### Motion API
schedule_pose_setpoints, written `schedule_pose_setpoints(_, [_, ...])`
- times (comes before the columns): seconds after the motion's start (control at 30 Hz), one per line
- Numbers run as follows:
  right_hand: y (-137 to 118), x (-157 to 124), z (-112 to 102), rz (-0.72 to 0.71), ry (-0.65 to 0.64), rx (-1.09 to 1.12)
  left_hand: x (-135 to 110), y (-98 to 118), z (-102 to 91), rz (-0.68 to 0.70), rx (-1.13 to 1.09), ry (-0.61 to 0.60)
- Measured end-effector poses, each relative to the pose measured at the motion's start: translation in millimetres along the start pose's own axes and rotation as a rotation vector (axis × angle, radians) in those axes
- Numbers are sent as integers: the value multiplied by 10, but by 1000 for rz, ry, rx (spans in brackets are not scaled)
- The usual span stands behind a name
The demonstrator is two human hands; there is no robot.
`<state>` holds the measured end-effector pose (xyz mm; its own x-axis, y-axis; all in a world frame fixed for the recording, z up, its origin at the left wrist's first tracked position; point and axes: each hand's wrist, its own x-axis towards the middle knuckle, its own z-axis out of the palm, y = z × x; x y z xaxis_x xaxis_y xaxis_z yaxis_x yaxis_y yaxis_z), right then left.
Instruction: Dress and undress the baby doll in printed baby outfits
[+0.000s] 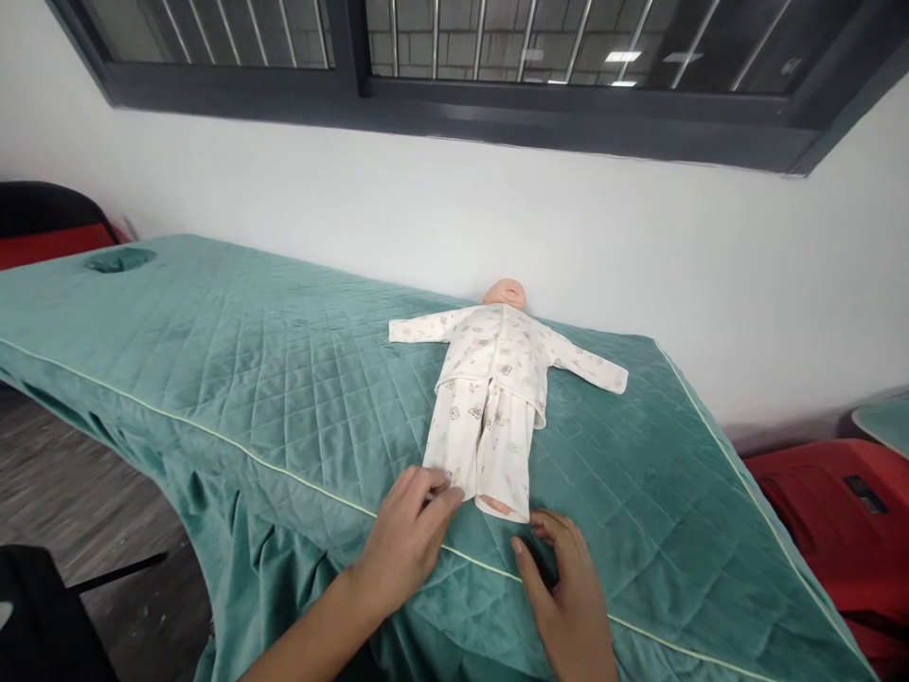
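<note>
A baby doll (506,293) lies on its back with its head against the wall side. It wears a white printed long-sleeved top (495,343) with the sleeves spread out, and matching trousers (508,440). My left hand (410,532) has thumb and fingers pinched at the hem of the trouser leg on the left. My right hand (568,583) is beside the hem of the other leg, thumb and fingers apart and curved, holding nothing. A bit of the doll's foot (495,506) shows inside that leg opening; the other foot is hidden.
A green quilted cover (284,369) lies over the long bed, with a face hole (120,260) at the far left. Red chairs stand at the right (824,530) and far left (53,244). Behind the bed are a white wall (298,199) and a barred window.
</note>
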<state>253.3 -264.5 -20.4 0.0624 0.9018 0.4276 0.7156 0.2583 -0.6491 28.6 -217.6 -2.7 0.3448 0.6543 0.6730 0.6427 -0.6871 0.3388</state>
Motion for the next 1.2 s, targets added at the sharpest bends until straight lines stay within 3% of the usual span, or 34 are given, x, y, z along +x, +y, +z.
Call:
schedule_pose_setpoints(0.17, [44,9,-32,63,-21,87,40,-244,-99,-36,-168,-23])
schedule_pose_setpoints(0.33, [100,44,-82,164,-41,208,445,-981,-57,-315,-28,85])
schedule_pose_setpoints(0.47, [230,194,-170,301,22,314,916,-1636,71,-479,210,-50])
schedule_pose_setpoints(0.6, [485,621,-299,329,59,182,1274,-2029,181,-596,287,-202])
schedule_pose_setpoints(0.73, [866,1320,-362,253,69,-228,1465,-2212,250,-613,322,-260])
schedule_pose_setpoints(0.9, [1263,2065,-353,361,14,-556,1542,-2349,273,-607,346,-262])
schedule_pose_setpoints(1.03, [1388,2273,-356,456,38,-640,1565,-2428,271,-593,325,-227])
schedule_pose_setpoints(1.2, [1426,2301,-380,453,-8,-639,1581,-2462,246,-616,330,-172])
